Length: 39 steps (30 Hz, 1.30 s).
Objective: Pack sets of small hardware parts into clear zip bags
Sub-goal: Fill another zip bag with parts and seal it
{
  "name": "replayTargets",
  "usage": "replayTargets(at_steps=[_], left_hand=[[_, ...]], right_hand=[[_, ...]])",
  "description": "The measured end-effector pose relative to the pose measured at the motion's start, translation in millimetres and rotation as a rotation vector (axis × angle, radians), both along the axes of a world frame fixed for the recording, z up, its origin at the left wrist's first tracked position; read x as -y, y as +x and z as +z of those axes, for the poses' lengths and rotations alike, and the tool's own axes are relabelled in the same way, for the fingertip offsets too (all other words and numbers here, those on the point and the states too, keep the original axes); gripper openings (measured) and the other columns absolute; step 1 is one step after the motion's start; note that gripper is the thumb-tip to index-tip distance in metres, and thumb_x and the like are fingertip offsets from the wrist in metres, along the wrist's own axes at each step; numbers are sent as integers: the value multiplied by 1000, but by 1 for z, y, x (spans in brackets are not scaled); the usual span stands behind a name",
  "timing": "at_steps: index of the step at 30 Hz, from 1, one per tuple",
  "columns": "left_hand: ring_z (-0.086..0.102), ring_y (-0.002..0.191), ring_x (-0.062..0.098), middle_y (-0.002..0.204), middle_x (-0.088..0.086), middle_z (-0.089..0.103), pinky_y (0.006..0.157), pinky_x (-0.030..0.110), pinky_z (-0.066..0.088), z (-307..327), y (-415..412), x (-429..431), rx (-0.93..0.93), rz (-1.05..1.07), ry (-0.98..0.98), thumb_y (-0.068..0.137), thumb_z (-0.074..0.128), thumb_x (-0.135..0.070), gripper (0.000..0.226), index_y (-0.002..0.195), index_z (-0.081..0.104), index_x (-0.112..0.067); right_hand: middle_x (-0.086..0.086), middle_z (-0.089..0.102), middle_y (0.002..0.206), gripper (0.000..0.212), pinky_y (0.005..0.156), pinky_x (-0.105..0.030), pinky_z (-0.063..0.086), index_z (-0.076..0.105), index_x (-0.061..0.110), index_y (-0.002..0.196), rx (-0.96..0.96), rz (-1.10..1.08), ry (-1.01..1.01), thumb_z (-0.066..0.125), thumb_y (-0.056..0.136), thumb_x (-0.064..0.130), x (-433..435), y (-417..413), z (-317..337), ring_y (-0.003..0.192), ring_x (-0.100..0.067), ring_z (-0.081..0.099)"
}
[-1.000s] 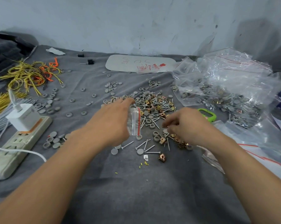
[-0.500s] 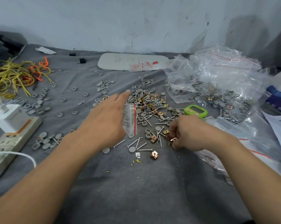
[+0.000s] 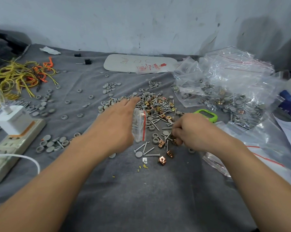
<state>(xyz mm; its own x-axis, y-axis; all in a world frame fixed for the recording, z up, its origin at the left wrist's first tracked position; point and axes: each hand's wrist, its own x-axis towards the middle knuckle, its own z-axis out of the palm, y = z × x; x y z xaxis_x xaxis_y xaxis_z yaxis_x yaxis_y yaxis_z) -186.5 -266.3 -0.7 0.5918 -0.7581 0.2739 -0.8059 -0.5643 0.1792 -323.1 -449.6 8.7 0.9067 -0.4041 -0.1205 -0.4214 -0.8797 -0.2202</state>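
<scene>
**Clear plastic, part-filled: one more set in the making**

Clear plastic shows how far the work has got. At the right of the grey cloth (image 3: 141,198) a large bag (image 3: 228,91) bulges with small packets already filled with screws, caps and clips, so many sets look done. Much is left. A dense heap of loose parts (image 3: 156,106) lies in the middle of the cloth, grey caps (image 3: 49,144) are strewn to the left, and flat empty zip bags (image 3: 215,162) wait near the right forearm.

The set in hand appears part-packed. The small zip bag (image 3: 138,126), with its red strip, stands upright against the left hand (image 3: 118,126), and a few pale parts show through its wall. How many more it needs cannot be told.

The left hand reaches forward, palm down, fingers fairly straight and pointing into the heap. The bag sticks out on its thumb side. The thumb is hidden, so the pinch on the bag is a judgement.

The right hand (image 3: 193,133) is just beside the bag, knuckles up, fingers curled tightly down onto a cluster of brass clips (image 3: 174,141) at the heap's near edge. It seems to be gathering them. Whether any are off the cloth cannot be seen. Loose screws (image 3: 148,150) lie between the two hands.
</scene>
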Motion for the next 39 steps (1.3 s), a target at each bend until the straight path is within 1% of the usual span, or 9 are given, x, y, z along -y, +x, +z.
replayTargets(at_steps=[5,7,9,12,15,19,26,34,39], left_hand=[[53,122,21,135,-3,51,81,28,37,2,-1,0,-31,-7,4,73,71,-4,105,159,19,-32],[54,118,22,131,-3,52,80,29,38,2,0,-1,-32,-9,3,73,70,-3,103,159,20,-32],[55,118,23,131,-2,53,81,31,41,3,0,-1,-29,-18,0,74,69,-4,100,158,21,-31],[54,124,23,139,-2,52,89,35,46,4,-1,1,-20,-21,10,75,71,-6,100,159,21,-30],[52,127,22,142,-2,49,91,36,46,5,-2,1,-43,-20,26,76,71,-6,102,160,19,-29],[53,124,23,139,-3,51,87,38,50,5,-1,-2,-56,-11,26,75,69,-5,100,158,21,-32],[54,119,22,133,-2,52,80,33,44,6,-2,-1,-74,-9,18,75,68,-3,99,158,22,-29],[53,127,24,143,-1,51,94,39,49,9,-3,-3,-90,-13,15,77,68,-6,98,160,21,-29],[53,126,23,141,-1,51,94,37,48,11,-5,-2,-81,-12,32,78,69,-6,98,160,21,-28]], right_hand=[[5,74,92,15,76,-26,53,75,35,94,50,-34,-27,71,86,23,-7,2,-1,90,-20,68],[13,72,79,11,64,-21,48,71,39,79,115,-41,-25,76,80,29,-10,-1,3,77,-10,67],[18,68,66,12,54,-16,41,74,36,75,70,14,57,84,70,40,-21,-8,5,63,3,61],[10,70,72,30,59,-24,51,75,29,84,-66,78,79,87,64,47,-42,-13,-3,69,-7,66],[3,71,79,23,67,-30,54,70,23,84,-76,102,58,84,72,36,-50,-10,-10,80,-21,67],[6,62,70,24,60,-28,46,57,22,72,35,50,92,80,77,27,-46,-6,-12,71,-18,61],[9,64,57,24,46,-17,34,65,21,66,309,-163,213,88,69,24,-35,7,-4,53,-2,57],[-1,68,64,19,54,-24,41,66,13,71,338,-227,210,83,77,19,-39,19,-8,65,-19,63],[-2,71,72,18,74,-37,59,66,16,73,310,-217,210,82,80,20,-42,22,-15,76,-26,70]])
